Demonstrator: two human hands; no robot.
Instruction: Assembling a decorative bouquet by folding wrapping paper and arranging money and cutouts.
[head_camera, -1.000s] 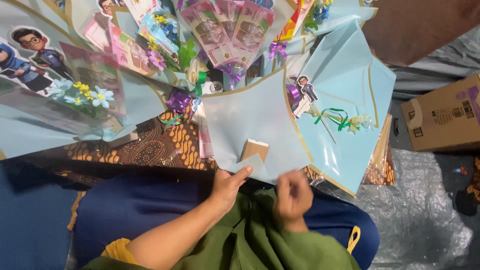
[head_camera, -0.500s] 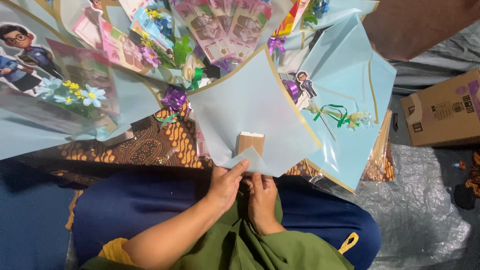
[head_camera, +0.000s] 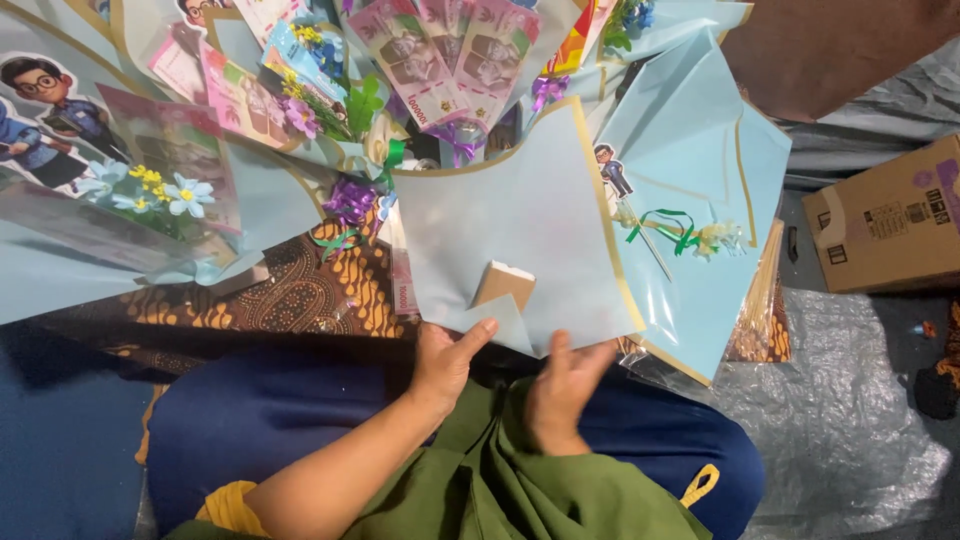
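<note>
Two hands at the lower edge of a pale blue wrapping sheet.

The left hand (head_camera: 445, 358) pinches the folded corner of the gold-edged pale blue sheet (head_camera: 520, 235), thumb on top; the right hand (head_camera: 562, 385) lies just under the sheet's bottom edge, fingers touching it, clasping nothing. A small tan card (head_camera: 503, 283) sits in the fold. Pink banknotes (head_camera: 440, 55) fan out above, a cartoon figure cutout (head_camera: 612, 172) stands right of the sheet, and a brown cardboard box (head_camera: 885, 220) with a dark printed label rests on the grey floor sheet, far right.
</note>
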